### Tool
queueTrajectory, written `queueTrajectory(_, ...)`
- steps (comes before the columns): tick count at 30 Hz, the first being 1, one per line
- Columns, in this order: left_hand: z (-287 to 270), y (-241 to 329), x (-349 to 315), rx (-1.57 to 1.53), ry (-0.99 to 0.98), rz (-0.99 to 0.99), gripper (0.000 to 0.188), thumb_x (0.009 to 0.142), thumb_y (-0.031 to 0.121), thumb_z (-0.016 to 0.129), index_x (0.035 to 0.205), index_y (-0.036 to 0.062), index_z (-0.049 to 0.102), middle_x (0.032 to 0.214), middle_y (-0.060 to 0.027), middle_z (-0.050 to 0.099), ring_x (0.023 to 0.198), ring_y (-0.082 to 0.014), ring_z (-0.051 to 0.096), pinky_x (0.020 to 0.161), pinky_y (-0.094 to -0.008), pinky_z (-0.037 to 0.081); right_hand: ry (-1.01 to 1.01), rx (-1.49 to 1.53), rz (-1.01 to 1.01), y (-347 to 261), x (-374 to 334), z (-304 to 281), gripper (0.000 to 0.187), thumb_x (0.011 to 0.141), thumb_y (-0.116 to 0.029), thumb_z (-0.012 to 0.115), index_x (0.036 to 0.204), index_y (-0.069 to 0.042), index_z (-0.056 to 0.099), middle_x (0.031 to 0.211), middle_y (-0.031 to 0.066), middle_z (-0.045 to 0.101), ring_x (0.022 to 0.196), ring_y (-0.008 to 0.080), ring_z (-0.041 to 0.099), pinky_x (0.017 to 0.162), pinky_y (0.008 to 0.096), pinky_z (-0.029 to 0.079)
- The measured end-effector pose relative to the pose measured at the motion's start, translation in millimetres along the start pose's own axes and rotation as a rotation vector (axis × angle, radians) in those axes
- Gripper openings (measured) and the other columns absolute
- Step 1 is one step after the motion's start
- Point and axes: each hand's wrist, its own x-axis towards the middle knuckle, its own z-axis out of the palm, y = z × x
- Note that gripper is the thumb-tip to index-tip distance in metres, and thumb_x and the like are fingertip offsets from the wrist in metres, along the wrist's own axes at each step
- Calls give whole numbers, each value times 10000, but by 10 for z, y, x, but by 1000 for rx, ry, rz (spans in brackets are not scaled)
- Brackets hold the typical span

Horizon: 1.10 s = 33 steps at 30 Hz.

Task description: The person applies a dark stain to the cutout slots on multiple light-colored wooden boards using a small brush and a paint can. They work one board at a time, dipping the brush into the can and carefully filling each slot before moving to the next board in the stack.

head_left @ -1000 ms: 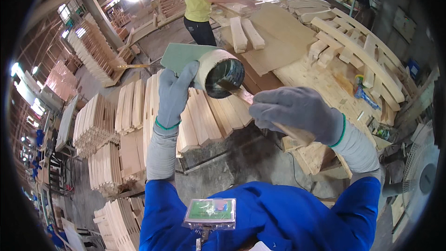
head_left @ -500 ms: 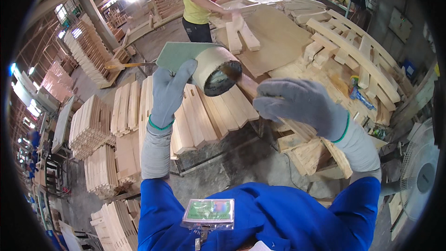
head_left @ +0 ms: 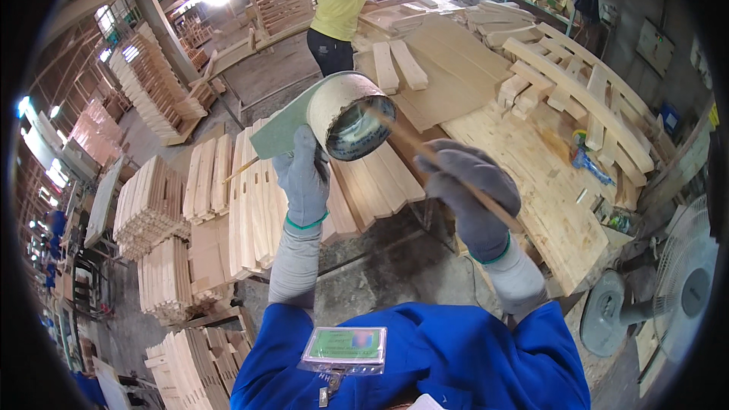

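Note:
My left hand [head_left: 305,182] is closed round the lower side of a whitish round pot [head_left: 334,106] and a flat pale green piece [head_left: 282,127] beside it. The pot is tilted, its dark mouth toward me and its rim crusted. My right hand [head_left: 477,193], gloved in grey like the left, is closed on a thin wooden stick [head_left: 416,143]. The far end of that stick reaches into the mouth of the pot. What the pot contains cannot be made out. A thin yellowish rod [head_left: 241,170] pokes out past the green piece.
Wooden slats [head_left: 258,220] lie in rows below the pot, with stacked slats [head_left: 152,193] to the left. A curved wooden frame [head_left: 581,83] rests on the workbench [head_left: 547,182] at right, near a fan [head_left: 691,288]. A person in yellow [head_left: 342,4] stands beyond.
My right hand has turned and the stick now shows plainly across it. My left hand has shifted right and lower on the pot. The person in yellow has reached farther right, away from two boards.

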Motion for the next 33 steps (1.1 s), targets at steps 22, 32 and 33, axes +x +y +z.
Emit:
queueTrajectory(22,-49,270,408,724,-556,-223,250,892,206,571,1044,8,570,801,-24,621,595,-59,544,524,-203,444,-1453,-865,-797,-249,855,-242,206,689,-193,583,819,-35,606,832,105,570,776,232,571,587,322,506)
queueTrajectory(32,-17,354,216,632,-495,-266,260,877,226,597,1017,7,587,794,-28,617,621,-83,567,559,-215,462,-1004,-635,-366,72,407,-699,208,767,-198,615,965,-135,606,947,60,591,854,232,623,580,287,524)
queueTrajectory(33,-4,328,173,590,-446,-237,293,873,245,609,1038,4,587,808,-38,618,654,-87,580,566,-221,468,-959,-605,-437,195,310,-746,254,771,-196,622,1017,-136,610,1009,72,606,892,246,635,617,269,537)
